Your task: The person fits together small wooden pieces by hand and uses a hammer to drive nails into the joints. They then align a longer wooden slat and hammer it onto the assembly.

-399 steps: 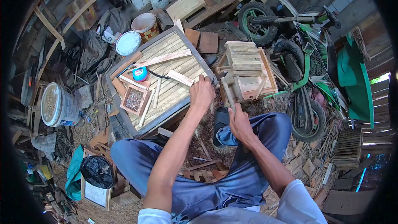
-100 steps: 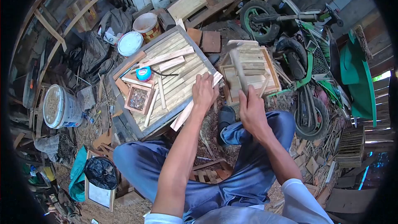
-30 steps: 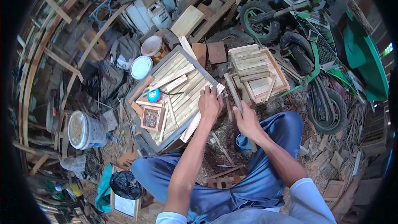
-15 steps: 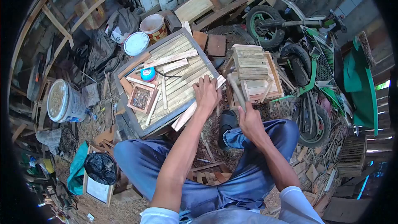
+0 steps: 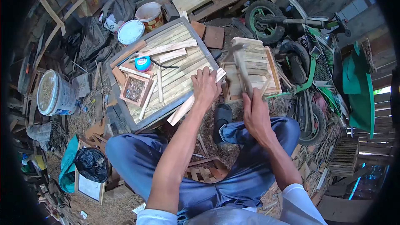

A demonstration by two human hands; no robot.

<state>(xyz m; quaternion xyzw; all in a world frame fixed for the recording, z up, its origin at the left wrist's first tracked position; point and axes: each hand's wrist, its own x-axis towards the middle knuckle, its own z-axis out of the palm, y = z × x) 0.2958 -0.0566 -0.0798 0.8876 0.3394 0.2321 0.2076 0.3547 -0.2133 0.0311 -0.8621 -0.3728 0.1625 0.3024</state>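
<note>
My left hand [image 5: 205, 87] is closed around a pale wooden strip [image 5: 180, 111] at the right edge of the slatted board [image 5: 186, 33]. One end of the strip pokes out past my fingers, and the other slants down toward my knee. Whether a nail is also pinched there I cannot make out. My right hand [image 5: 256, 114] grips a hammer [image 5: 243, 73] by its handle, raised with its head blurred by motion, to the right of the strip. On the board lie loose wood strips [image 5: 168, 49], a blue tape measure [image 5: 142, 63] and a small wooden box [image 5: 135, 89] of nails or similar bits.
A slatted wooden crate [image 5: 255, 64] stands right of the board, beside a green motorbike [image 5: 315, 64]. Buckets [image 5: 56, 93] and a white lid [image 5: 131, 32] are on the left. Wood scraps cover the ground, and a black bag [image 5: 91, 165] sits by my left knee.
The hammer has risen and stands more upright, its head now higher. My left hand keeps its hold on the strip. The whole view has shifted slightly.
</note>
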